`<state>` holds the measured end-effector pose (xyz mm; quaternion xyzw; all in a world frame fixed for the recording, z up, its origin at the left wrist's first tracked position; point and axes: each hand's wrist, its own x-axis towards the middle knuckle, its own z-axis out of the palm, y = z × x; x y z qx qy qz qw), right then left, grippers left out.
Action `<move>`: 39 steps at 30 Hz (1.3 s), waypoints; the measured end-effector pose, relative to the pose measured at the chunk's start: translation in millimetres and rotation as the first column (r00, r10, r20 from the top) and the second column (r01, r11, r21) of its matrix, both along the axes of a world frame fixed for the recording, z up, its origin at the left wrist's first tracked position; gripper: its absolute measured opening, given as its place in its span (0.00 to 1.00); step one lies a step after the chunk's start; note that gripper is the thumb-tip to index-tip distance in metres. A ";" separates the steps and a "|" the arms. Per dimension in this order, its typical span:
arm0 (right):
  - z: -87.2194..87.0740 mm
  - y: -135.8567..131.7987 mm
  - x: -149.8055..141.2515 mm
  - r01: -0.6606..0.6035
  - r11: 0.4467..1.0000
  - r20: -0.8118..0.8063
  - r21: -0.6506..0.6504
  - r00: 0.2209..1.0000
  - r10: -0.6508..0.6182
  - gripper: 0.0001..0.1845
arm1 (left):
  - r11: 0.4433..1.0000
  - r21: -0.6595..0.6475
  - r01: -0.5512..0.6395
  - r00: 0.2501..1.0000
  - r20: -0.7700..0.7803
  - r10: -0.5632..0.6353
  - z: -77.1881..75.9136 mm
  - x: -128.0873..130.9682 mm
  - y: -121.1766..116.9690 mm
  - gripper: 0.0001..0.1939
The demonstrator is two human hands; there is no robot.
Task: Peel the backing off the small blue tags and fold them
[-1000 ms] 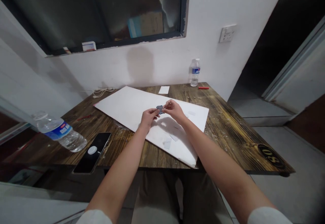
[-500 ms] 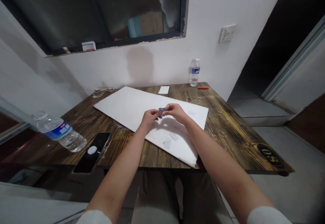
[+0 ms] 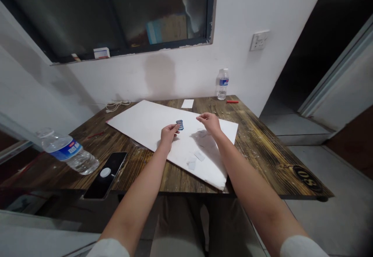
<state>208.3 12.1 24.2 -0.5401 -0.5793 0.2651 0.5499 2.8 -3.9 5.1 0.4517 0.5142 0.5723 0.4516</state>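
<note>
The left hand (image 3: 169, 134) pinches a small blue piece (image 3: 180, 124) above the white board (image 3: 140, 119); it looks flat and roughly rectangular, with paler bands across it (any print is too small to read). To its right, the right hand (image 3: 210, 123) has thumb and fingertips drawn together; whether they grip anything, I cannot tell.
</note>
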 end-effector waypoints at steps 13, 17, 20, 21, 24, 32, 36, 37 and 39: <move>-4.7 -14.8 35.5 -0.057 0.998 0.407 -0.024 0.911 0.061 0.06 | 0.999 0.012 0.032 0.999 -0.004 -0.032 -1.8 0.2 3.1 0.19; -25.3 -29.4 37.5 -0.159 0.986 0.597 0.042 0.795 0.103 0.16 | 0.999 -0.007 0.032 0.999 -0.010 -0.032 -1.2 0.4 3.2 0.19; -33.8 -35.1 35.1 -0.235 0.971 0.682 0.043 0.717 0.143 0.16 | 1.000 -0.015 0.027 1.000 -0.015 -0.027 -0.8 -0.2 3.5 0.18; -34.6 -35.8 34.5 -0.244 0.969 0.698 0.045 0.702 0.144 0.15 | 1.000 -0.015 0.023 1.000 -0.018 -0.023 -0.7 -0.4 3.5 0.18; -34.1 -36.4 33.3 -0.259 0.963 0.731 0.081 0.671 0.119 0.13 | 1.000 -0.007 0.010 1.000 -0.022 -0.011 -0.4 -0.6 3.1 0.17; -30.7 -41.3 29.0 -0.324 0.917 0.723 0.233 0.688 0.059 0.08 | 1.000 0.018 -0.015 0.999 -0.040 0.016 3.6 1.6 -3.9 0.17; -27.8 -42.2 24.9 -0.219 0.933 0.482 0.286 0.874 0.057 0.13 | 1.000 0.025 -0.002 0.996 -0.088 0.005 5.5 2.9 -7.3 0.16; -27.1 -42.0 23.3 -0.188 0.949 0.382 0.254 0.921 0.080 0.14 | 1.000 0.027 0.004 0.995 -0.097 -0.001 6.0 3.4 -8.0 0.16; -25.8 -41.1 19.6 -0.169 0.971 0.167 0.167 0.976 0.142 0.17 | 0.999 0.038 0.025 0.993 -0.112 -0.020 7.6 5.1 -9.8 0.15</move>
